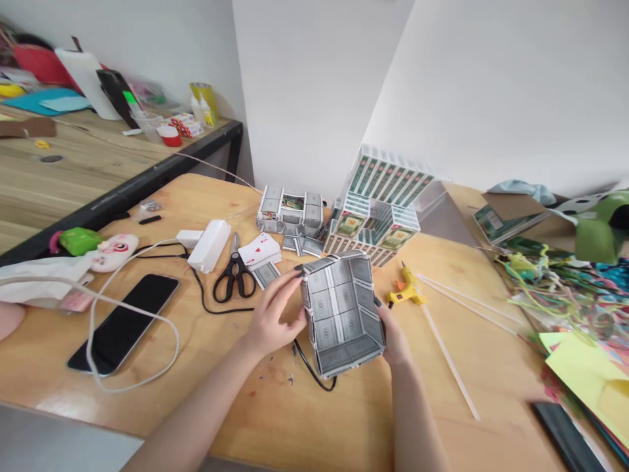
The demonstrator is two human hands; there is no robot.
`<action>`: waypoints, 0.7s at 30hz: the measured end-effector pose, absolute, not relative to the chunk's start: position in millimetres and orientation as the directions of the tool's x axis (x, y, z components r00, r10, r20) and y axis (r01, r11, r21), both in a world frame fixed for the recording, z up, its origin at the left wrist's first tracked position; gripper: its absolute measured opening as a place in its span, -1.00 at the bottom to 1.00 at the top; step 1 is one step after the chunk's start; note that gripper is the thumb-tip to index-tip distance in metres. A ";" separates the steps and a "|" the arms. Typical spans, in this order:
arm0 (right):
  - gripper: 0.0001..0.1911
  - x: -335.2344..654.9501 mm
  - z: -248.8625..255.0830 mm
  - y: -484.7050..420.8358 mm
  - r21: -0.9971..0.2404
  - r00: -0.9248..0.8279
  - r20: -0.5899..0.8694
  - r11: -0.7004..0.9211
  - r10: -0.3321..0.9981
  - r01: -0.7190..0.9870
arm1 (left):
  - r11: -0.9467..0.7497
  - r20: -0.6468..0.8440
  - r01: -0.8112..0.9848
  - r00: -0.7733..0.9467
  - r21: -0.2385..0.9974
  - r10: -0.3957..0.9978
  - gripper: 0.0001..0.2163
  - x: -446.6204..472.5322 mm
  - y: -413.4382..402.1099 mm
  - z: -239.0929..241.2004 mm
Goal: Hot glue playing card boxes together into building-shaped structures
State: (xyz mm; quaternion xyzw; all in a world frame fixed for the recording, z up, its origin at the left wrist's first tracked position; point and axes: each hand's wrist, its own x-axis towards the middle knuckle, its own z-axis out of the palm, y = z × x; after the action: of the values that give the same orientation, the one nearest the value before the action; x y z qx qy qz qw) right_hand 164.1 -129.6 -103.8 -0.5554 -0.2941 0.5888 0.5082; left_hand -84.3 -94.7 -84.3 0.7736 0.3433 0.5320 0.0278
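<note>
An open box made of playing cards [339,301] is held up over the table, tilted so its inside faces me. My left hand [278,311] grips its left wall, thumb low and fingers at the upper corner. My right hand [393,334] is closed round the right wall, its fingers partly hidden behind the box. Behind the box stands a second card-built piece [289,210]. A small pile of playing cards [260,250] lies left of the box, the ace of hearts on top. Black-handled scissors [234,272] rest beside the pile. Right of the box is a yellow glue gun [407,287].
Stacked card packs [378,223] stand at the back. Clear glue sticks [452,360] lie at the right. A phone [125,321], white cable [174,341] and white power strip [209,246] occupy the left. Craft scraps [574,295] crowd the right edge. A wooden desk [29,177] adjoins at far left.
</note>
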 end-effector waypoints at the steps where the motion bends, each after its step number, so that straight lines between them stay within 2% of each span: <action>1: -0.68 164.8 -104.4 -129.1 -0.912 0.140 -0.353 -0.306 0.925 -0.274 | -0.768 0.807 0.500 0.204 0.401 0.554 -0.32 -84.2 -95.5 -83.7; 6: -0.68 168.4 -107.0 -128.9 -0.930 0.216 -0.321 -0.264 0.922 -0.257 | -0.783 0.823 0.502 0.217 0.367 0.525 -0.29 -83.9 -96.2 -84.1; 12: -0.62 170.0 -106.2 -129.4 -0.949 0.199 -0.270 -0.225 0.942 -0.219 | -0.793 0.840 0.506 0.215 0.340 0.498 -0.30 -85.2 -95.5 -84.2; 21: -0.63 171.3 -107.6 -128.8 -0.962 0.192 -0.226 -0.189 0.955 -0.197 | -0.751 0.757 0.446 0.213 0.487 0.617 -0.37 -87.6 -95.8 -79.2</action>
State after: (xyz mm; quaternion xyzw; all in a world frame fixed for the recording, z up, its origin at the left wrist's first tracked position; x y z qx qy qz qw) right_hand 171.3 -128.8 -107.6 -0.5542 -0.3421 0.5358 0.5373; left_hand -87.6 -95.8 -79.2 0.7746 0.3431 0.5250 0.0818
